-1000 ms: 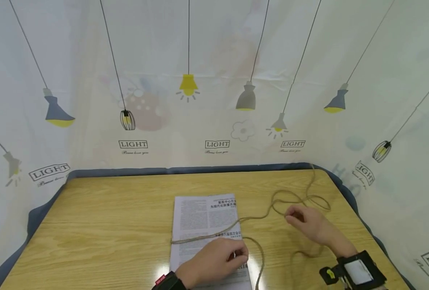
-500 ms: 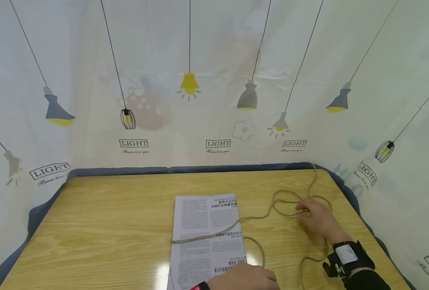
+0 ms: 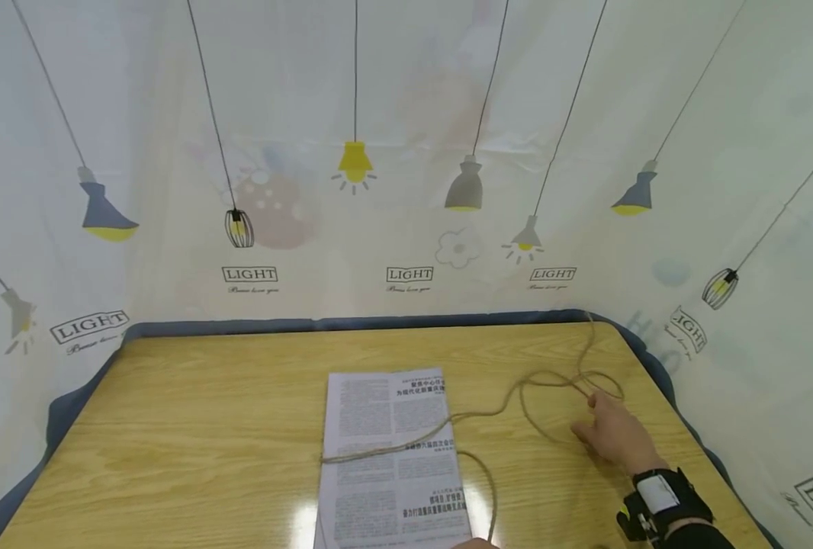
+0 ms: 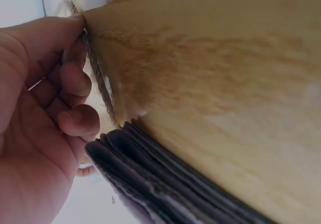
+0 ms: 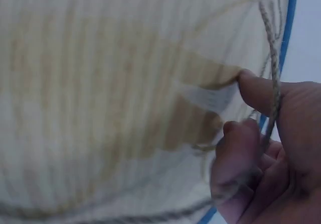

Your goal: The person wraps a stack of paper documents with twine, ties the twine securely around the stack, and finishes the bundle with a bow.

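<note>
Presumably to steady the rope (image 3: 478, 414) lying across the newspaper (image 3: 389, 484), the left hand (image 4: 42, 133) pinches it just beside the folds; the right hand (image 3: 615, 435), thumb and forefinger apart, meets its slack, any grip unclear.

The framed word "LIGHT" (image 3: 409, 274) repeats across the white backdrop cloth (image 3: 351, 229), cut off toward the right; the script beneath is too small to read surely. On the folded newspaper (image 3: 393, 488), upper headline lines include "聚焦中心" and "为现代化新重庆"; lower ones blur.
</note>
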Demonstrator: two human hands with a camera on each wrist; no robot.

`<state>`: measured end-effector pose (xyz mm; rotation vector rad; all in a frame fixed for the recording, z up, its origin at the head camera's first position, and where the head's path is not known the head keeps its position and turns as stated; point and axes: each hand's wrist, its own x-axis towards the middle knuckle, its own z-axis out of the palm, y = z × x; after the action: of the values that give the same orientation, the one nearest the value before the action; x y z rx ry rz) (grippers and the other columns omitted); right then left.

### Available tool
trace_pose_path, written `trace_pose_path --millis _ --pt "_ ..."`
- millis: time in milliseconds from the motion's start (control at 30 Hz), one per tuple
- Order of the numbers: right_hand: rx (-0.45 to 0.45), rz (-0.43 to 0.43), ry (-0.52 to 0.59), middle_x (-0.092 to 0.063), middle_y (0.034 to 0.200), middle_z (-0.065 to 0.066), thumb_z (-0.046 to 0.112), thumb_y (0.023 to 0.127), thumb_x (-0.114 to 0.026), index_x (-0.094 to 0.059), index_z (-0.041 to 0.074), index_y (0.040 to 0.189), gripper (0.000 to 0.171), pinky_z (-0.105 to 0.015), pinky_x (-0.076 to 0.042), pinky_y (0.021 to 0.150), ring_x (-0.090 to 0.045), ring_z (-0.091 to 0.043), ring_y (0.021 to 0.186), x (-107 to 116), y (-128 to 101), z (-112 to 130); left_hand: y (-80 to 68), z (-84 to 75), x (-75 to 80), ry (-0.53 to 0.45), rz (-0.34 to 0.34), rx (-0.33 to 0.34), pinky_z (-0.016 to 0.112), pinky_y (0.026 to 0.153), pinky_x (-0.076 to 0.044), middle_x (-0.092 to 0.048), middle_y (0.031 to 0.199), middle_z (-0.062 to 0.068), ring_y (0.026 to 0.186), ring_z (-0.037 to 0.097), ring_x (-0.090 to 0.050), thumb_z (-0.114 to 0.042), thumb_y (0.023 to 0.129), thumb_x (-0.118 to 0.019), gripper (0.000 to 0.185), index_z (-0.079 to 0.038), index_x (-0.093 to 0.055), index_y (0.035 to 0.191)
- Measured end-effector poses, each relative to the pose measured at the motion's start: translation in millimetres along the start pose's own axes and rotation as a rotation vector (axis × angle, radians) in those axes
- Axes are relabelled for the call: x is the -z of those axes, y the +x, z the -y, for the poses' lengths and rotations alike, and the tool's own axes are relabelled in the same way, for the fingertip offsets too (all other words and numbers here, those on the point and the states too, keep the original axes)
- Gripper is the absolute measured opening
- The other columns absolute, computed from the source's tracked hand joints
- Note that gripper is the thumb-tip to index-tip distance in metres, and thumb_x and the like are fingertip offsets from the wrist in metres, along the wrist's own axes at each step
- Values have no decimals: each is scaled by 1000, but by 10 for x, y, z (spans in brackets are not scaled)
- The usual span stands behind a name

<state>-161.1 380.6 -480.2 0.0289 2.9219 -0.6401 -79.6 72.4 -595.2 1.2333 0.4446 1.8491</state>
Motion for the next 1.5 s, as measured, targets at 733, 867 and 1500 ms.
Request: trace_pose_path --millis 733,867,1500 --pt "215 402 241 -68 96 -5 29 102 -51 -70 11 103 26 -28 -48 66 -60 -5 77 806 -294 295 737 -829 -400 1663 10 772 5 64 -37 -62 94 -22 76 -14 -49 -45 98 -51 20 -32 -64 107" --pt "229 383 259 -69 113 -6 27 102 -50 -71 14 110 26 -31 -52 79 -63 -6 102 960 -343 332 726 -851 -367 1700 22 728 4 63 -36 -61 87 -23 72 -16 -47 -41 96 -55 15 -31 -66 98" --pt "239 241 424 -43 68 5 26 105 -43 -62 5 104 29 -33 -38 53 -33 -20 53 1005 -367 401 637 -1167 -138 1745 -304 696 11 69 -43 -67 94 -13 83 -6 -57 -20 99 -55 15 -22 -69 105"
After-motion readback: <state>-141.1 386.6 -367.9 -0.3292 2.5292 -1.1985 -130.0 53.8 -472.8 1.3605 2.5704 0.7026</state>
